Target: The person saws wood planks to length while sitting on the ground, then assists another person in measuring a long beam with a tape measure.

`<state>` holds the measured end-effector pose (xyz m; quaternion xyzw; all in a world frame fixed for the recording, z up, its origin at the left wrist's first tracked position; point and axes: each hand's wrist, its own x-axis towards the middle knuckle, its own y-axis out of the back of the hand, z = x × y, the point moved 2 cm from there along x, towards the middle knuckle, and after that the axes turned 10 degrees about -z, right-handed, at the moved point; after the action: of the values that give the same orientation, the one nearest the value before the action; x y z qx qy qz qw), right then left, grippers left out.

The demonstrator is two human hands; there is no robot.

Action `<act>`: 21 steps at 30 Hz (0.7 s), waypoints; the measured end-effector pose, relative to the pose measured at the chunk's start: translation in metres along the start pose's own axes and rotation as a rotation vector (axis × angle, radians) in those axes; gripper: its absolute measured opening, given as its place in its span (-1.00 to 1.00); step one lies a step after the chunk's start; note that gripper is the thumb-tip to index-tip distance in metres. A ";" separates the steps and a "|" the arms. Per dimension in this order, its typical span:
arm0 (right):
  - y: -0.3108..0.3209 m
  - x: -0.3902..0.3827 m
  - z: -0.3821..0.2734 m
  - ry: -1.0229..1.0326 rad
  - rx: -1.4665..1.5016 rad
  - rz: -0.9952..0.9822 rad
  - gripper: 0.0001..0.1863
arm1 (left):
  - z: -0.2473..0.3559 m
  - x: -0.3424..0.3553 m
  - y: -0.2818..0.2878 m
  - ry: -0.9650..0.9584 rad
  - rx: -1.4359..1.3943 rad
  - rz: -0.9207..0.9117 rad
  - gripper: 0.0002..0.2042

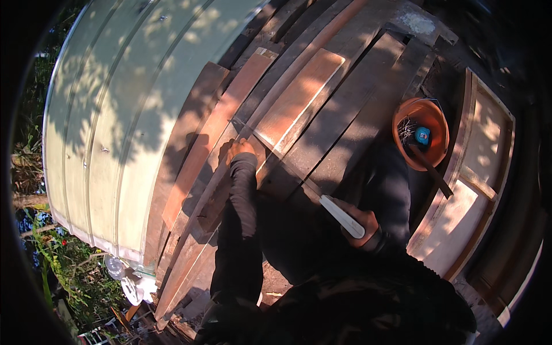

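In my right hand [359,223] is the white handle of a handsaw [343,217], fingers wrapped round it. Its thin dark blade runs up and to the left, lying across a reddish-brown wooden board [302,98]. To the left of the blade, my left hand [241,149] grips the wood beside the cut line, its fingers curled over the near part of the board. Shadow partly hides where the fingertips rest. Other long planks [230,103] lie side by side beneath and around the board.
An orange bucket [397,123] at the right holds nails [407,131], a blue tape measure [422,135] and a hammer-like tool with a brown handle [440,181]. Beyond it leans a wooden frame panel [448,221]. A pale ribbed sheet [103,144] stands at the left, beside plants [80,276].
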<state>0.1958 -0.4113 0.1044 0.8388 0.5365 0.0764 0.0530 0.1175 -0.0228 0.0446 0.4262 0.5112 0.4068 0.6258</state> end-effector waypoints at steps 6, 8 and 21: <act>-0.001 0.012 0.017 -0.044 0.028 -0.050 -0.40 | 0.014 -0.011 -0.004 -0.050 0.001 -0.058 -0.48; -0.022 0.092 0.024 -0.152 0.053 -0.153 -0.36 | 0.007 0.007 -0.009 -0.104 0.039 0.043 -0.49; 0.002 0.005 0.009 -0.093 0.048 -0.084 -0.39 | -0.001 -0.005 -0.007 0.012 -0.002 -0.003 -0.47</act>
<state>0.2017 -0.4073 0.0965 0.8192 0.5698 0.0224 0.0609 0.1166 -0.0293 0.0392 0.4223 0.5153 0.4090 0.6236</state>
